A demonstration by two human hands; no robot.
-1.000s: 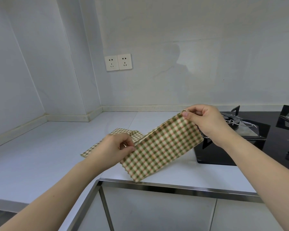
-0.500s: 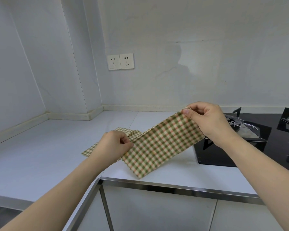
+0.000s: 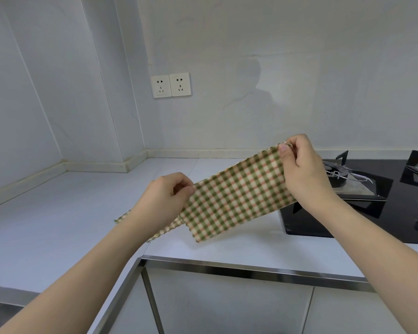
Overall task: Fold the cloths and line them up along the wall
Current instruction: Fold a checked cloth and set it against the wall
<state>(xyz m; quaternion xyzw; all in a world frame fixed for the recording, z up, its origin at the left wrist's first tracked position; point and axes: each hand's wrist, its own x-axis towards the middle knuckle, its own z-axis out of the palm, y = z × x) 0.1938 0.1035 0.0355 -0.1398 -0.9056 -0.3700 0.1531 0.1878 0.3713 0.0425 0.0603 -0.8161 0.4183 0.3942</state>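
Both hands had lifted the checked cloth [image 3: 237, 198] a little higher and tauter than half a second before. Left hand [image 3: 164, 198] pinched its near corner at 9 o'clock, right hand [image 3: 302, 169] pinched the far corner at 2 o'clock, fingers [image 3: 284, 148] curled on the edge, probably to square the doubled strip before the next fold. A second cloth [image 3: 123, 216] lay flat on the surface [image 3: 46, 213], below the left wrist, well short of the wall [image 3: 251, 68].
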